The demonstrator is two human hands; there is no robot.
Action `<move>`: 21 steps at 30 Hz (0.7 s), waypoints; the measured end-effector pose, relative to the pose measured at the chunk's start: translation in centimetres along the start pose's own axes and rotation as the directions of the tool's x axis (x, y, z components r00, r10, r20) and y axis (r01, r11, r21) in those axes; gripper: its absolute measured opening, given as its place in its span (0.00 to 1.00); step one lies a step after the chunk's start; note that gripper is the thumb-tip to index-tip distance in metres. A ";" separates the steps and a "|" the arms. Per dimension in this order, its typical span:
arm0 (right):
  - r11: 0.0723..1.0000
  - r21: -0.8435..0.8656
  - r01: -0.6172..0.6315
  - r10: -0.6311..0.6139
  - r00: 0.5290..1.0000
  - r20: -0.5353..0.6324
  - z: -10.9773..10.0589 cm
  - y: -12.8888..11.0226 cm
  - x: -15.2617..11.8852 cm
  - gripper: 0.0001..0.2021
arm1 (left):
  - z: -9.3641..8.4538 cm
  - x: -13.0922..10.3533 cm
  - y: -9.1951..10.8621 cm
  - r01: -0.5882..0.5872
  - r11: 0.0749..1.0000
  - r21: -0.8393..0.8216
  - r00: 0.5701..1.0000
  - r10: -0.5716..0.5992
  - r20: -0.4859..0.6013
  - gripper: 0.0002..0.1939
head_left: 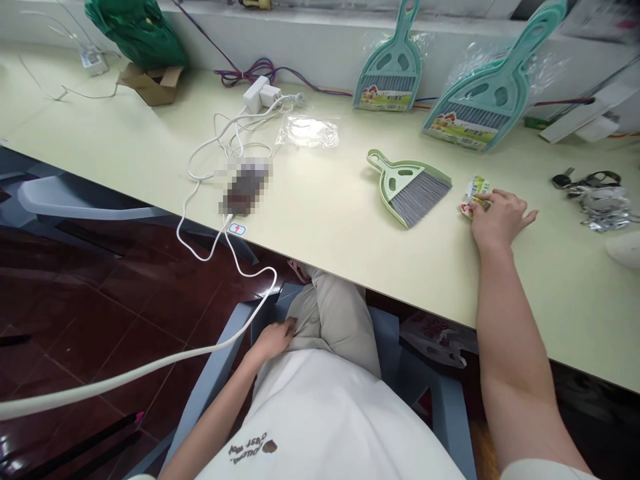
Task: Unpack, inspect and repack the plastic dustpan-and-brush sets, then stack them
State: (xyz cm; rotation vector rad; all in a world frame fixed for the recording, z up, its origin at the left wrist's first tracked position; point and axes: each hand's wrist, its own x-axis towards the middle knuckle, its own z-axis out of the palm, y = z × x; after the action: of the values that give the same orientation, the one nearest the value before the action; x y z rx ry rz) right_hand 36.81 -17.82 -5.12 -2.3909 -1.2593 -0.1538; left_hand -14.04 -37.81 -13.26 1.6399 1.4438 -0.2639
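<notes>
Evidently, handling the small glossy card printed in green, white and red (477,187) is the step in hand. It lies on the pale yellow-green bench (320,213), at three o'clock from the light green plastic dustpan and grey-bristled brush set (413,193) and close beside it. The right hand (500,217) is palm down, fingertips on the card and little finger splayed wide; I cannot tell whether thumb and forefinger pinch it or merely press. At seven o'clock from the set, the left hand (277,338) rests on the beige trousers (345,313), fingers loosely bent; whether it holds anything is hidden.

To handle the card well, I judge that thumb and forefinger should take one edge, with the little finger tucked in. Pressing straight down could make thin card slip or crease. Lifting it towards three o'clock keeps it off the bristles; dragging it towards nine could snag them. The left hand could come up to steady the far edge.
</notes>
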 end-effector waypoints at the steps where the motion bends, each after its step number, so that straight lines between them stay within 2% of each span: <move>1: 1.000 -0.007 -0.016 0.016 1.000 -0.016 -0.1 -0.2 0.0 0.10 | -1.0 -0.8 1.0 -0.023 1.000 0.019 1.000 0.023 0.010 0.25; 3: 0.998 -0.006 -0.055 0.054 0.997 -0.063 -0.7 -0.4 -0.1 0.10 | -3.4 -2.3 4.0 -0.163 0.983 -0.087 0.982 0.170 0.080 0.19; 5: 0.996 0.026 -0.090 0.092 0.986 -0.136 -1.5 -0.7 -0.1 0.13 | -6.1 -3.6 7.8 -0.311 0.891 -0.332 0.915 0.375 0.150 0.18; 7: 0.991 0.089 -0.101 0.118 0.969 -0.219 -2.4 -1.2 -0.2 0.16 | -8.8 -4.3 11.8 -0.454 0.749 -0.482 0.845 0.533 0.034 0.18; 9: 0.983 0.171 -0.068 0.117 0.949 -0.293 -3.2 -2.2 -0.4 0.20 | -11.3 -3.4 15.5 -0.569 0.644 -0.510 0.785 0.610 -0.107 0.19; 11: 0.971 0.240 0.009 0.075 0.939 -0.337 -3.5 -3.8 -1.1 0.24 | -13.3 -0.6 18.5 -0.630 0.648 -0.427 0.769 0.598 -0.227 0.21; 12: 0.965 0.257 0.058 0.032 0.942 -0.335 -3.4 -4.8 -1.6 0.24 | -14.1 1.5 19.8 -0.631 0.690 -0.354 0.775 0.544 -0.321 0.23; 14: 0.957 0.241 0.160 -0.093 0.959 -0.268 -2.8 -6.8 -2.8 0.23 | -15.3 6.3 22.1 -0.543 0.821 -0.176 0.763 0.395 -0.512 0.26; 15: 0.953 0.217 0.209 -0.169 0.967 -0.192 -2.3 -7.7 -3.4 0.22 | -15.8 8.8 23.2 -0.486 0.870 -0.081 0.745 0.365 -0.559 0.28; 16: 0.947 0.192 0.256 -0.242 0.966 -0.094 -1.9 -8.5 -4.0 0.21 | -16.2 11.0 24.2 -0.440 0.898 -0.002 0.725 0.354 -0.591 0.32; 18: 0.939 0.150 0.308 -0.322 0.943 0.079 -1.0 -9.5 -4.8 0.21 | -16.7 14.4 26.2 -0.397 0.915 0.070 0.721 0.358 -0.594 0.36; 21: 0.942 0.120 0.313 -0.330 0.928 0.175 -0.1 -9.9 -5.2 0.24 | -16.9 17.1 28.5 -0.456 0.886 0.083 0.746 0.431 -0.508 0.38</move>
State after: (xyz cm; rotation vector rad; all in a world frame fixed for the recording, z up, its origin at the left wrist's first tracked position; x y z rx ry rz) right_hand 25.82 -16.97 -3.39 -2.1472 -1.7082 0.0395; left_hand 9.36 -11.23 -1.58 2.0540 1.3515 0.5240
